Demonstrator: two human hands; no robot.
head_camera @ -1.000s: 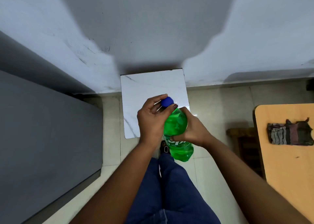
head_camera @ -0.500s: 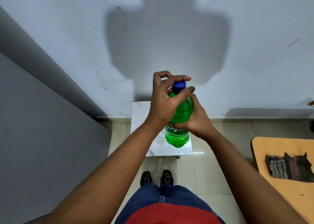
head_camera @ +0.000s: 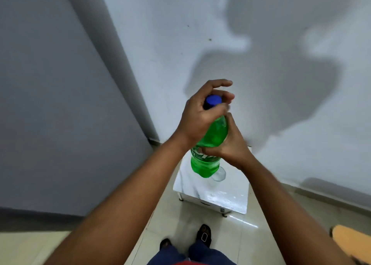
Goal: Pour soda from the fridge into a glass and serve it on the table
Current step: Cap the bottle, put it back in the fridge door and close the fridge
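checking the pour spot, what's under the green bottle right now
Below the held green bottle sits a clear glass on the small white table. The bottle covers most of the glass, so only part of its rim shows; what is inside it cannot be seen.

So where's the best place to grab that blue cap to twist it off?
Grip the blue cap by its round side wall, coming down from above, since the green bottle stands nearly upright with the cap on top. The left hand already wraps it that way while the right hand steadies the body.
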